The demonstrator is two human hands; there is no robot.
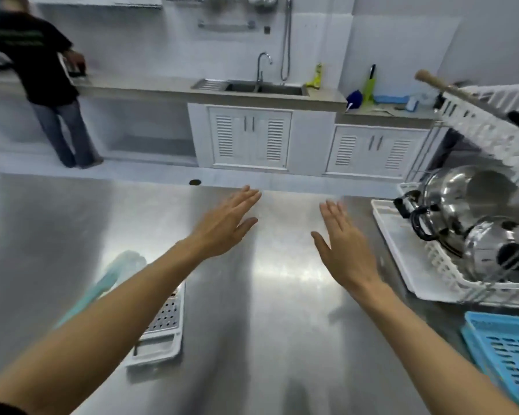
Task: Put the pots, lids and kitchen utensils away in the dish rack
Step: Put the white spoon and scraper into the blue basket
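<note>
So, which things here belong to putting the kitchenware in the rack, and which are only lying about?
Belong to the job:
- white dish rack
- steel pots already in it
- grater on the steel table, under the left arm
- left hand and right hand, both empty

Only lying about:
- blue basket
- sink
- green bottle
- person at the far counter

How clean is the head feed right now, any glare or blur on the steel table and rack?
Head view: bright glare patches on the stainless steel table; white dish rack and shiny steel pots smeared; wide-angle bending at edges; both open hands sharp enough.
</note>
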